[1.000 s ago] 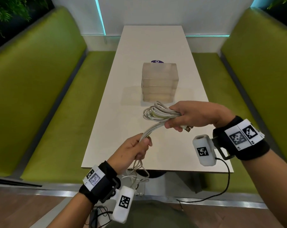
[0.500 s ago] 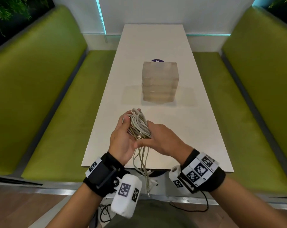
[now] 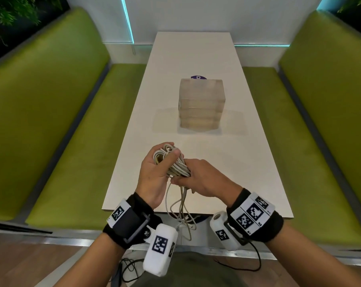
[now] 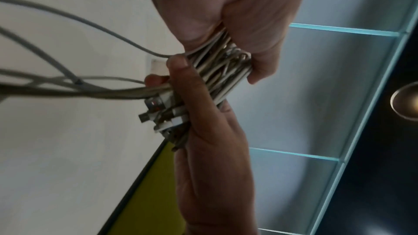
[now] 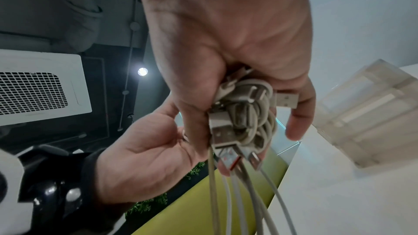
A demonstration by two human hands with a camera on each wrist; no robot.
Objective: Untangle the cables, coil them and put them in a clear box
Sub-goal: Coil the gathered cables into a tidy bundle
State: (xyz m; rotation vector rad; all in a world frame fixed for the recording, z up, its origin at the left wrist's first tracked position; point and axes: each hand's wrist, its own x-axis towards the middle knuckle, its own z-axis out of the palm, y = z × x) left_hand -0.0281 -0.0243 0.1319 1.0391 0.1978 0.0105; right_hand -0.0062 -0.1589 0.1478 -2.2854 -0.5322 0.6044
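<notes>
Both hands have closed in: left hand (image 3: pixel 154 172) and right hand (image 3: pixel 198 179) grip the USB cable bundle (image 3: pixel 175 164) at lower centre; clear box (image 3: pixel 201 104) stands beyond on worktop (image 3: pixel 247 162), right hand nearer.

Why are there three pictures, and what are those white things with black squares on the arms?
Those are little cameras strapped to a person's wrists. No robot here, just two hands. The big picture comes from a camera on the person's head, looking down. The other two come from the wrist cameras, looking along each hand at its fingers.

On the white table stands a stack of clear boxes, between two green benches.

Both hands hold one bunch of pale cables. The left hand grips the coiled part, and the right hand grips the bundle next to it, plugs included. Loose ends hang below the table edge.
</notes>
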